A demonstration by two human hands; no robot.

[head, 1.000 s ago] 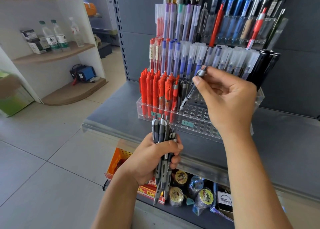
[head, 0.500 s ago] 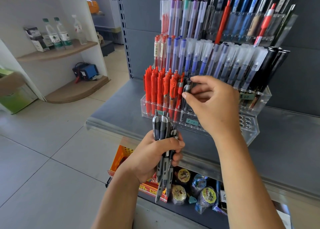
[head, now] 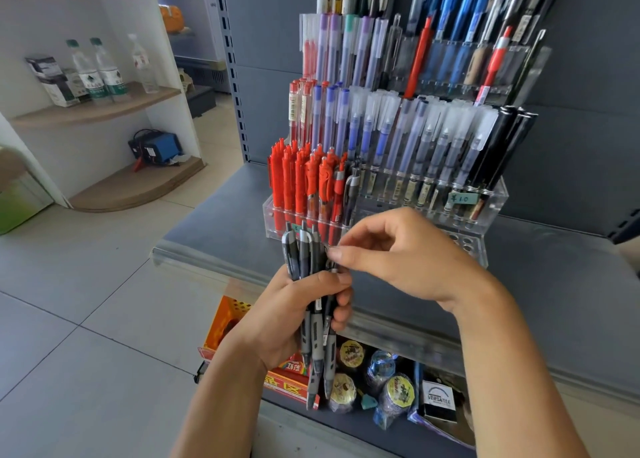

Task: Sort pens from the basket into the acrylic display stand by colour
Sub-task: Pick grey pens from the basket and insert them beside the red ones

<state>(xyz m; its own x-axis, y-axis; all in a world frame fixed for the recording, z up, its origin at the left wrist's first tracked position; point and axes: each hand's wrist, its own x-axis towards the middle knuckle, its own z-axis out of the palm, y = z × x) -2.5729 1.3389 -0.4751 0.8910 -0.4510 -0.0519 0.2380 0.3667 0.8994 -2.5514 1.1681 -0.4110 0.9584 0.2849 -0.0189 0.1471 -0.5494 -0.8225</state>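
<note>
Item: bundle of black pens point(head: 313, 305), held upright in our left hand point(head: 294, 315), fingers wrapped round the barrels, just in front of the acrylic stand point(head: 485, 211). Our right hand point(head: 412, 253) pinches one pen's top. We judge them light, stiff and smooth; best taken near the clip end.

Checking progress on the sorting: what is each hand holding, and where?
Left hand grips a bundle of black pens around their middles. Right hand pinches the top of one pen in the bundle.
</note>
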